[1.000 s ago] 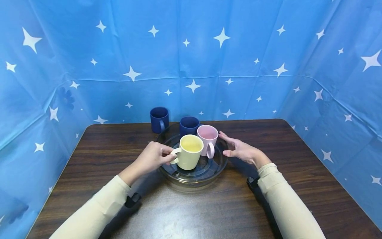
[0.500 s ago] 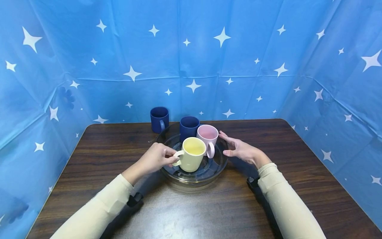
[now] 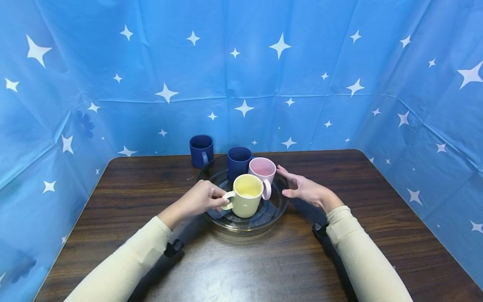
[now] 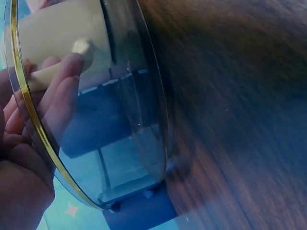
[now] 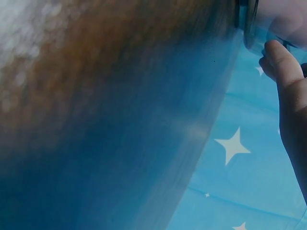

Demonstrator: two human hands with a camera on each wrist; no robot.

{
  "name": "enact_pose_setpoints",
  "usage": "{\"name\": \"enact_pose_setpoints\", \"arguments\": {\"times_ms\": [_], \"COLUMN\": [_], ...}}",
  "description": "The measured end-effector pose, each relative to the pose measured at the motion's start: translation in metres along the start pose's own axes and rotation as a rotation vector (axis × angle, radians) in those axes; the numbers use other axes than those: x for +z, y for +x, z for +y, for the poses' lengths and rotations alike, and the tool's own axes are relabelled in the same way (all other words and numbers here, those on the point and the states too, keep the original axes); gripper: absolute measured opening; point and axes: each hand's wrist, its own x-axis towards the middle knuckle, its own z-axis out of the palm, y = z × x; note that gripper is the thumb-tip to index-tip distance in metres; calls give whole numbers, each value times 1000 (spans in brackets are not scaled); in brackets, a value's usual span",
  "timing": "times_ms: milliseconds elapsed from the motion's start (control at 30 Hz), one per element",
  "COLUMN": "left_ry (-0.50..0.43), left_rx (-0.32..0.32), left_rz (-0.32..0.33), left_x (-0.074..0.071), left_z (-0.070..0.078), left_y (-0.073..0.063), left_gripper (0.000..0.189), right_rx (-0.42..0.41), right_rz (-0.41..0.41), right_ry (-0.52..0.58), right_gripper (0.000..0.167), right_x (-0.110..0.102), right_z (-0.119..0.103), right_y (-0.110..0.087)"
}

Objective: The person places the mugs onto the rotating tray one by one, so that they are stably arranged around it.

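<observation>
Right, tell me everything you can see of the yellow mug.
Pale yellow, smooth and ceramic-looking, the yellow mug has a round open mouth and one handle, which the left hand pinches. It is roughly upright inside the glass bowl, in front of the pink mug. Whether its base rests on the glass is unclear.

Through the gold-rimmed glass bowl (image 4: 72,184) I can see the left hand (image 4: 23,160) pinching the handle (image 4: 44,77) of the pale mug (image 4: 53,33), a blue shape (image 4: 108,120) farther off; wooden tabletop (image 4: 235,96) lies beneath.
</observation>
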Motion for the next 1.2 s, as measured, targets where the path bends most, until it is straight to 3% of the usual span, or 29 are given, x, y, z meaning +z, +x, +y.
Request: {"name": "enact_pose_setpoints", "arguments": {"times_ms": [233,700,867,1067,1200], "left_ry": [1,11,20,80,117], "left_rx": [-12,-66,-58,-26,-9], "left_rz": [-52,-48,-57,-73,-51], "left_x": [2,7,6,1,-11], "left_z": [2,9,9,7,6], "left_y": [4,9,10,10,8], "left_gripper": [12,14,14,13,18], "right_rx": [14,12,10,13,11], "right_rz": [3,-4,3,8,3], "right_ry": [-21,8,-7,-3,-4], "right_gripper": [84,87,86,86,85], "right_x": [1,0,0,1,1], "right_z": [-1,0,2,2,1], "right_y": [0,-1,-1,-1,-1]}}
